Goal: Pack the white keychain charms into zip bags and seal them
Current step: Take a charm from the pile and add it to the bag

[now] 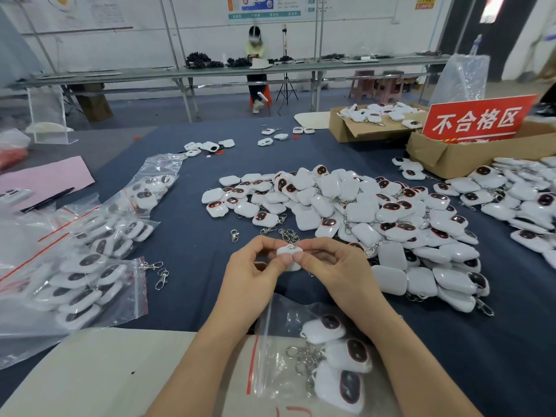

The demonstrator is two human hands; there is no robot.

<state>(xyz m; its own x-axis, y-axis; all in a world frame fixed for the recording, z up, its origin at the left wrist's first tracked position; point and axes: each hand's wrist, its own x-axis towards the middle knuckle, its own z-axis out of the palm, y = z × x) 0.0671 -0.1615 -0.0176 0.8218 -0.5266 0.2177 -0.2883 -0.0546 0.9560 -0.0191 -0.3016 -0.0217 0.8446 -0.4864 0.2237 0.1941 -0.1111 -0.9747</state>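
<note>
Together left hand [258, 267] and right hand [326, 263] pinch white charm [289, 253] between fingertips

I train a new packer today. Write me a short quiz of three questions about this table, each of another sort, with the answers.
1. True or false: the left hand and the right hand hold one white charm together.
2. Where lies the pile of loose charms? A ahead and right of the hands; B at the far left; C on the floor.
3. How many charms show inside the zip bag nearest the person?
Key: 1 true; 2 A; 3 three.
</note>
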